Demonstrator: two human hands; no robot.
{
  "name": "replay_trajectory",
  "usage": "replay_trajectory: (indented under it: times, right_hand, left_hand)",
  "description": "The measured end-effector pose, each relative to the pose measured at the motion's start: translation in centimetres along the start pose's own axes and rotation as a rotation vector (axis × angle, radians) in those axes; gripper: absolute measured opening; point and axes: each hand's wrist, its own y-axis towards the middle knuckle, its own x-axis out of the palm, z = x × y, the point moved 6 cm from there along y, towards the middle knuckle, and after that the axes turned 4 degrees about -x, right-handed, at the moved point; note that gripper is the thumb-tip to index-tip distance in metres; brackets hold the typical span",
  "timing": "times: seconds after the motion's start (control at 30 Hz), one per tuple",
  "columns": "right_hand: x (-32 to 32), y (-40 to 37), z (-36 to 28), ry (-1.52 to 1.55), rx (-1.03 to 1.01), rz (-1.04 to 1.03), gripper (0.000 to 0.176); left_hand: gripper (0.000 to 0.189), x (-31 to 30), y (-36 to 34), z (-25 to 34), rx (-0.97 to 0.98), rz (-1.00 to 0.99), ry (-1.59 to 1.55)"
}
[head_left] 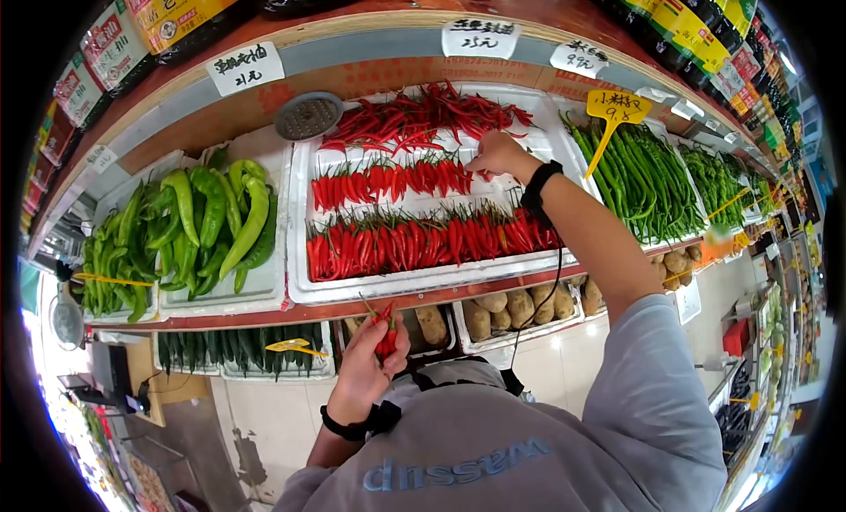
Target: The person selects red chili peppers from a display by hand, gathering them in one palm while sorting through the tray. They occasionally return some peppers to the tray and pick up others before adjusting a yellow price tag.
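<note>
Several red chilies (385,336) are held in my left hand (370,358), its fingers wrapped round them, in front of the shelf edge. My right hand (500,157) reaches over the white foam tray (301,239), at the right end of the middle row of red chilies (388,181). Its fingers are pressed together, and what they hold, if anything, is too small to name. A loose pile of red chilies (423,111) lies at the back of the tray. A front row of upright red chilies (423,245) stands near the tray's front edge.
Light green peppers (207,212) fill trays on the left. Long green chilies (639,181) lie on the right behind a yellow price sign (617,108). A round metal dish (308,115) sits at the tray's back left corner. Potatoes (520,309) and cucumbers (238,349) are below.
</note>
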Motion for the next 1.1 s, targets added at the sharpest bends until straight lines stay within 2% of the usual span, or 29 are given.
replay_trajectory:
  times: [0.13,0.2,0.27,0.4,0.47,0.53,0.6,0.73,0.83,0.9,0.93,1.0,1.07,1.1]
  right_hand:
    - [1.2,1.0,-0.3,0.179,0.136,0.029,0.035]
    - [0.9,0.7,-0.4,0.144,0.187,0.059,0.034]
    - [0.2,0.4,-1.7,0.055,0.001,0.115,0.035]
    - [0.7,0.4,-0.7,0.007,0.022,0.117,0.034]
    - [2.1,0.4,0.3,0.166,0.167,-0.043,0.031]
    - [2.5,0.0,0.5,0.288,0.209,-0.019,0.028]
    - [2.1,0.0,-0.4,0.241,0.073,0.023,0.027]
    - [2.2,-0.3,-0.2,0.238,0.113,-0.002,0.025]
    - [1.6,-0.5,0.0,0.189,0.048,0.037,0.023]
    - [0.8,-1.0,-0.1,0.033,0.005,0.07,0.022]
    - [-0.1,-1.8,-1.0,0.028,0.001,0.042,0.021]
    - [-2.2,-4.4,-4.2,0.059,-0.084,0.113,0.022]
    - [-4.6,-8.1,-9.2,0.252,-0.172,0.15,0.023]
    - [-4.5,-9.6,-10.9,0.339,-0.236,0.099,0.021]
  left_hand:
    - [0.022,-1.0,-0.1,1.1,0.0,0.004,0.036]
    - [0.022,-1.6,-0.1,1.6,0.004,0.008,0.026]
    - [0.022,-2.0,0.0,2.2,0.015,0.034,0.019]
    - [0.022,-2.4,0.7,2.6,0.044,-0.007,0.046]
    - [0.022,-2.3,1.0,2.5,0.046,-0.026,0.028]
    - [0.022,-2.0,1.2,2.5,0.038,-0.012,0.027]
    - [0.022,-1.9,1.3,2.3,0.031,0.003,0.027]
    - [0.022,-1.3,1.5,1.9,0.039,0.001,0.04]
    - [0.022,-0.6,1.7,1.5,0.031,0.0,0.031]
    - [0.021,0.1,1.9,1.1,0.029,0.007,0.023]
    - [0.021,0.7,2.1,0.8,0.016,-0.008,0.01]
    - [0.02,2.0,2.5,0.3,0.006,-0.055,-0.025]
    - [0.019,3.6,3.2,-0.1,0.031,-0.032,-0.039]
    - [0.02,4.5,3.6,-0.2,0.077,-0.056,-0.03]
